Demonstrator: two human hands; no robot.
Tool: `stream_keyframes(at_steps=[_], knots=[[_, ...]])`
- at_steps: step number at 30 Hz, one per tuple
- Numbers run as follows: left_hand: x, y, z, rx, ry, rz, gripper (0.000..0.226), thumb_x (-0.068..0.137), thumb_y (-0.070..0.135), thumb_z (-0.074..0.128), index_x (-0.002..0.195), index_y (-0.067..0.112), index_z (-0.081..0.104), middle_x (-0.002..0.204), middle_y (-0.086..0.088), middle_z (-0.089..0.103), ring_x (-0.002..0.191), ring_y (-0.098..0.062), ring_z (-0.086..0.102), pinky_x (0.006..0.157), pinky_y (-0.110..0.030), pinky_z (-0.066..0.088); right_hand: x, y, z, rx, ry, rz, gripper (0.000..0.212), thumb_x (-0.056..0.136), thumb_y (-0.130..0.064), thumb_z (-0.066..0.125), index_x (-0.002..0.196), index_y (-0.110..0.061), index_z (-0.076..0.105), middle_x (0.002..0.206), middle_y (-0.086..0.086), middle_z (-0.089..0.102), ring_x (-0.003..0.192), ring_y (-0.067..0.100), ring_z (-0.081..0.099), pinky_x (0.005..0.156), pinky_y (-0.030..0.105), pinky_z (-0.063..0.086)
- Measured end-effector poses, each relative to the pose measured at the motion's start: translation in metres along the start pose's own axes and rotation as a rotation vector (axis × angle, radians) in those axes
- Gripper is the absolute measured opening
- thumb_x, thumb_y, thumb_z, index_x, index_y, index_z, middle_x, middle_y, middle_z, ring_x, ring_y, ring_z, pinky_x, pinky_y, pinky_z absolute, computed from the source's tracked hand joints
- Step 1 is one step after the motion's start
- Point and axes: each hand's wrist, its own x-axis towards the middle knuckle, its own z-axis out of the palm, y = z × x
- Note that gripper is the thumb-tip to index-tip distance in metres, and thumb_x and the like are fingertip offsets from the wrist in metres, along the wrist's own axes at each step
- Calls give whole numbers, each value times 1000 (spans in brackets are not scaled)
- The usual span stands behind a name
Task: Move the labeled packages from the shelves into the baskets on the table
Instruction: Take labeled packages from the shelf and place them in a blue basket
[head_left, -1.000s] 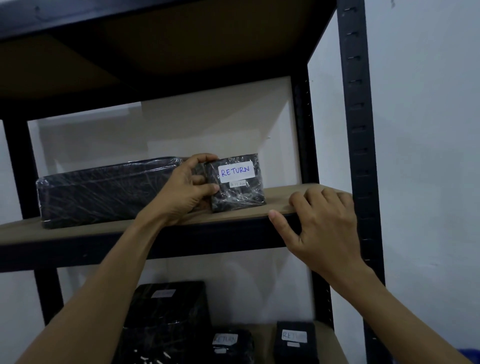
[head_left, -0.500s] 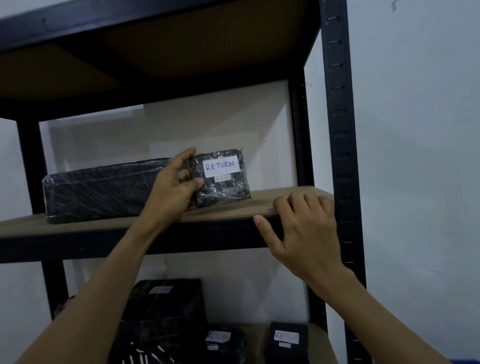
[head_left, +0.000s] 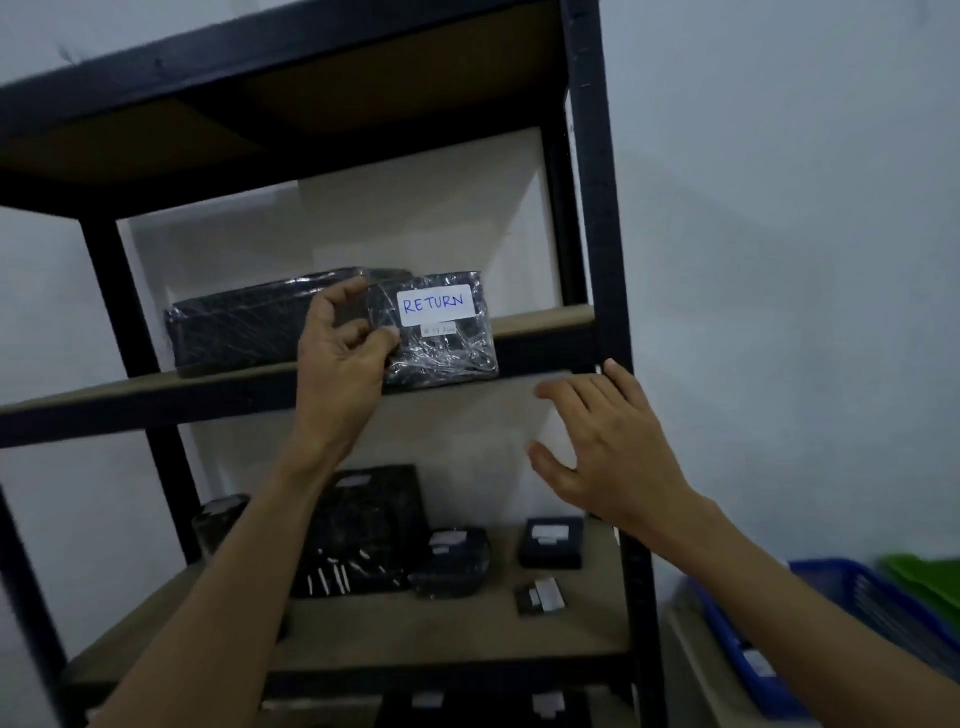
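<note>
Seen from the head camera, the left grip (head_left: 345, 358) holds a small black wrapped package (head_left: 441, 338) by its left end, thumb on the front face. The package's white label (head_left: 435, 305), reading RETURN, is turned toward the viewer. The package is at the front of the middle shelf (head_left: 540, 318), its lower edge overlapping the dark front rail; whether it rests on the board or hangs clear I cannot tell. Just left of it lies a long black wrapped package (head_left: 239, 327). The right grip (head_left: 608, 452) is wide, fingers spread and holding nothing, below the shelf edge and near the black post (head_left: 597, 208). More labelled packages wait on the lower shelf (head_left: 415, 634). A blue basket (head_left: 737, 634) and a green basket (head_left: 930, 577) show low at the right, on a counter (head_left: 680, 649). The step in hand looks like carrying this package to a basket. A one-ended hold on slick wrap could slip, so it would be wise to bring the free grip under the right end. The package should then come straight out clear of the post. Which basket takes returns is not readable here.
</note>
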Motion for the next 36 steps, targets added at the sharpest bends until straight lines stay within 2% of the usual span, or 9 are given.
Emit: stream_keyframes(at_steps=[4,8,10,12,17,25,27,31,36], knots=[[-65,14,-10,-56,-2,-82,39,89,-6,56,122,12,45,87,-5,70,67,-4,67,62,-18,55,-58,-24,-31,19,-135,62,57,78,-53,48,117,-13,57,109,3,65,100,21,62,106,45,34],[-132,31,-14,-87,-38,-203,34,91,-4,56,118,15,46,71,2,72,59,-5,67,54,-18,53,-116,-42,-68,75,-397,104,60,82,-55,41,126,-16,51,120,4,61,107,24,59,105,40,34],[-163,37,-12,-121,-47,-277,31,91,-3,55,114,17,50,68,6,72,60,-5,67,52,-19,53,-142,-43,-86,83,-563,118,52,88,-51,47,129,-20,47,124,1,58,107,21,58,96,34,37],[-191,40,-6,-132,-65,-334,26,92,-2,55,113,14,53,76,3,73,66,-7,69,54,-21,55,-169,-42,-102,98,-659,153,47,89,-50,51,128,-25,45,121,-2,59,102,18,59,86,30,42],[-261,46,28,-180,-41,-482,24,91,-1,57,109,14,54,91,-7,70,74,-7,69,63,-21,56,-239,-22,-141,137,-726,285,47,87,-47,56,128,-25,47,125,-3,56,106,18,57,86,31,43],[-347,67,134,-243,-92,-717,31,88,3,62,117,11,53,95,-7,72,85,-16,71,78,-37,58,-337,57,-204,102,-794,363,49,86,-51,54,128,-26,45,129,-4,54,111,17,56,87,31,44],[-363,73,168,-269,-102,-767,33,89,2,61,119,9,52,94,-9,71,81,-17,70,78,-38,58,-354,81,-219,90,-797,356,49,87,-50,54,128,-26,45,128,-4,54,112,18,56,87,31,43],[-388,78,226,-268,-90,-808,27,88,-1,61,108,15,53,93,-9,70,85,-22,67,77,-34,57,-380,129,-239,90,-804,363,48,87,-47,54,128,-25,45,125,-3,55,111,19,56,85,32,43],[-408,50,271,-173,-101,-862,30,89,2,62,116,10,53,101,-13,70,87,-19,69,75,-30,58,-400,188,-229,109,-852,370,47,89,-48,53,129,-25,44,125,-2,55,108,18,57,84,33,44]])
